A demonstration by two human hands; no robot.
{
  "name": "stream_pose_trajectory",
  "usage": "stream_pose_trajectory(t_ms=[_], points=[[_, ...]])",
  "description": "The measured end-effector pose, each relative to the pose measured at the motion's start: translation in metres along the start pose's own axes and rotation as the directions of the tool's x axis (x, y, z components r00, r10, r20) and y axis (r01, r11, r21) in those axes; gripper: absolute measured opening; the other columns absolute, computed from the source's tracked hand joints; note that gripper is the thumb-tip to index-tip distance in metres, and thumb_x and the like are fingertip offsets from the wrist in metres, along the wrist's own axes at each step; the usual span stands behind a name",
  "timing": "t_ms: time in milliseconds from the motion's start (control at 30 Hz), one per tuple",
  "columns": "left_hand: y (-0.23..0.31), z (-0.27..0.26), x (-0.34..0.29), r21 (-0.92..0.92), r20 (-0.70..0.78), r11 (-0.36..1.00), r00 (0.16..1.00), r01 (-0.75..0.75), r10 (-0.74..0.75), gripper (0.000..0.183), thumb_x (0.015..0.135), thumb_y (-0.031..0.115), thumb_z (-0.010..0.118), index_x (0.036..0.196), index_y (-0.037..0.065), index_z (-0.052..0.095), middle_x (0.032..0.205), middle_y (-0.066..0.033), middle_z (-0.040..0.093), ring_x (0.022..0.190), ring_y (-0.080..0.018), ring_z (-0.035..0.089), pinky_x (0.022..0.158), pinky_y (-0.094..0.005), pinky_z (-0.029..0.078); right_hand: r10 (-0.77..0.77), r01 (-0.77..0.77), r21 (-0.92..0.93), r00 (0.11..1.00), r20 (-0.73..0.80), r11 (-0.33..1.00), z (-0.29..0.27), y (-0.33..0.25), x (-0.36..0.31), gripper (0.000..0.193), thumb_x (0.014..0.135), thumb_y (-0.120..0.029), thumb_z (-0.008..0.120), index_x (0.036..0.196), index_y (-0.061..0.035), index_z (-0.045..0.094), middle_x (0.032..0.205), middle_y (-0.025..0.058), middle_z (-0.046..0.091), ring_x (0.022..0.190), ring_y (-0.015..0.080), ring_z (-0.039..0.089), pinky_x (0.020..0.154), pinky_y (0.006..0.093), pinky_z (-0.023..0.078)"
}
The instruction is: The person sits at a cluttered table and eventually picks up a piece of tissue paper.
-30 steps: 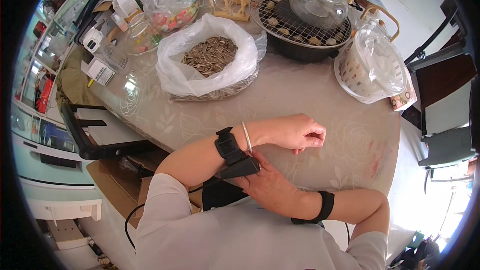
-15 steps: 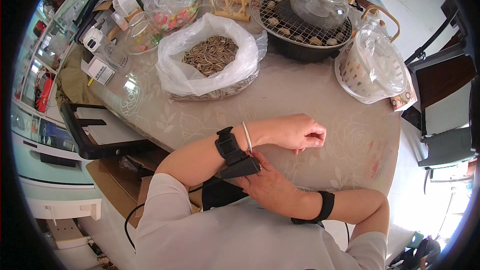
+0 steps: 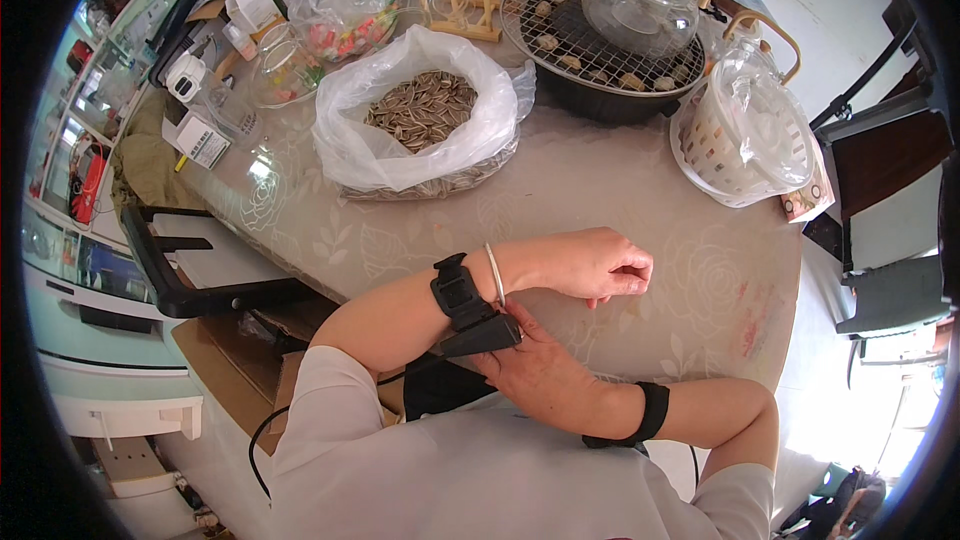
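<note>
My left forearm lies across the near part of the table, and my left hand (image 3: 604, 264) is curled into a loose fist with nothing showing in it. A silver bangle (image 3: 494, 274) circles that wrist. Just behind the bangle sits a black strap (image 3: 457, 290) with a dark box-like device (image 3: 482, 336) on its underside. Reaching across from the right, my right hand (image 3: 545, 368) grips this device, thumb on its end, other fingers partly hidden below. Another black band (image 3: 653, 412) wraps my right wrist. Beyond my arms stands an open white plastic bag (image 3: 335, 130) of sunflower seeds (image 3: 421, 112).
A round black grill (image 3: 610, 100) with a wire rack carries a glass teapot (image 3: 640, 10). To its right is a white basket (image 3: 745, 135) with clear plastic. Candy bags (image 3: 345, 25), a wooden cup rack (image 3: 465, 28) and a clear bottle (image 3: 230, 115) stand at the far left.
</note>
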State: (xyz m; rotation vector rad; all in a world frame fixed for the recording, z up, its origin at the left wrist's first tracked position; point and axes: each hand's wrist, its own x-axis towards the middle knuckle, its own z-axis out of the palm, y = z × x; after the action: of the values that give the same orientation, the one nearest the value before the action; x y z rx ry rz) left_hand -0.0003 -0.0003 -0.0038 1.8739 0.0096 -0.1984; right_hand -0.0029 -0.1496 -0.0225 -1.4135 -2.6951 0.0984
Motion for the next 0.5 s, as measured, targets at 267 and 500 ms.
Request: stream_pose_trajectory(t_ms=[267,500], points=[[0.0007,0.0,-0.0001,0.018,-0.002,1.0,1.0,0.003,-0.003,0.021,0.1,0.019,0.058,0.094,0.0,0.061,0.072,-0.0076,0.063,0.059,-0.0159,0.062,0.055,-0.0319,0.051,0.0,0.0,0.001,1.0,0.007,1.0,0.0018,-0.0003,-0.0001,0.06,0.09,-0.017,0.055,0.147,-0.0053,0.042,0.149,0.0149,0.044,0.143,0.033,0.037,0.123,0.0539,0.014],[0.0025,-0.0007,-0.0004,0.009,-0.007,1.0,1.0,-0.014,0.014,0.02,0.1,0.019,0.059,0.095,-0.001,0.061,0.072,-0.0069,0.062,0.059,-0.0152,0.062,0.054,-0.0315,0.051,-0.005,0.005,-0.005,0.999,0.039,1.0,-0.001,0.0003,-0.0001,0.063,0.09,-0.019,0.058,0.149,-0.0072,0.04,0.15,0.0145,0.042,0.142,0.0353,0.036,0.123,0.0538,0.015]])
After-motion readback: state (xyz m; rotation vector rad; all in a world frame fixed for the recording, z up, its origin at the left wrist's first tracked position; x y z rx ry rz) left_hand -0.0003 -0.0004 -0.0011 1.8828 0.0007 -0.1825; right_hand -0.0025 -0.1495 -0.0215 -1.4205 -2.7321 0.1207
